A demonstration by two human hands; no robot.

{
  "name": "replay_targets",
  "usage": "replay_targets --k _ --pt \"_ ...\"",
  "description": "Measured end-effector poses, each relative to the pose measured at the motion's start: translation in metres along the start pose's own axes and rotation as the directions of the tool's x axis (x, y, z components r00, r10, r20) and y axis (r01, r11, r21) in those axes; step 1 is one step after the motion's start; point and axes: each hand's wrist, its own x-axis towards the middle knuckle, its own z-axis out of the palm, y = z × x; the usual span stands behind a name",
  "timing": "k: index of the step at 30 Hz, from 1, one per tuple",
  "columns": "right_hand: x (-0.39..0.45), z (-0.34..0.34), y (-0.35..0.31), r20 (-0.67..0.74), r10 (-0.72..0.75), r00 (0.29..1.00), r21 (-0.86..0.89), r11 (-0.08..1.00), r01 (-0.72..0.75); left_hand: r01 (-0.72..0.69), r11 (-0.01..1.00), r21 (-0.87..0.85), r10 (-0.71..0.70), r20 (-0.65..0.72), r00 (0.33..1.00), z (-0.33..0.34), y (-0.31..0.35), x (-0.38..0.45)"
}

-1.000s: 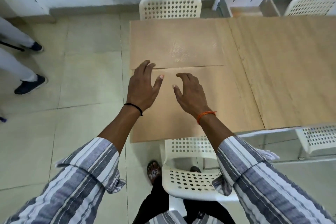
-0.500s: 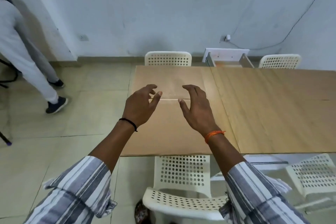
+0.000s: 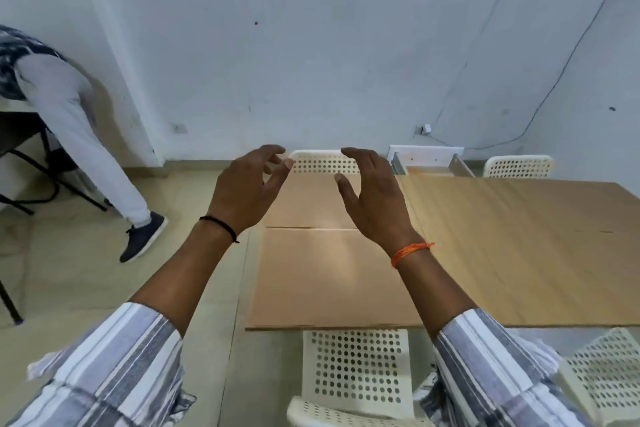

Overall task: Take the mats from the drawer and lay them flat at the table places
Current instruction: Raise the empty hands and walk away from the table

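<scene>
Two tan mats lie flat on the left end of the worktop (image 3: 519,253), edge to edge. The near mat (image 3: 325,277) reaches the front edge of the worktop, just above a white perforated chair (image 3: 356,371). The far mat (image 3: 304,201) lies beyond it, the seam between them running across, and its far edge meets the back of another white chair (image 3: 322,161) at the far side. Both mats look smooth, with a soft glare on the near one.

The hands are raised in the air over the mats, holding nothing. The left hand (image 3: 247,191) and the right hand (image 3: 374,198) are apart, palms turned toward each other, fingers loosely curved and spread. Neither touches a mat or the worktop. The left wrist has a black band (image 3: 220,225), the right an orange thread (image 3: 410,251); both forearms come out of rolled striped sleeves (image 3: 121,360).

Beyond the worktop, against the wall, a white drawer (image 3: 429,163) stands pulled open; its inside is mostly hidden. A third chair (image 3: 517,166) stands to its right, and a fourth (image 3: 602,374) at the near right corner.

At the left, another person (image 3: 79,135) in pale trousers and dark shoes bends over beside a dark table frame. A cable (image 3: 554,80) runs down the wall to a plug near the drawer.
</scene>
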Motion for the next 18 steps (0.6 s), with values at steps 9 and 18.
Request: replay_targets --k 9,18 --pt "0.027 0.050 -0.117 -0.079 0.000 0.997 0.035 0.999 0.003 -0.050 0.998 -0.027 0.050 -0.016 0.999 -0.111 -0.086 0.012" --pt "0.063 0.104 -0.184 -0.115 0.011 0.993 0.037 0.999 -0.007 -0.093 0.991 -0.100 0.089 -0.045 0.995 -0.173 -0.157 0.046"
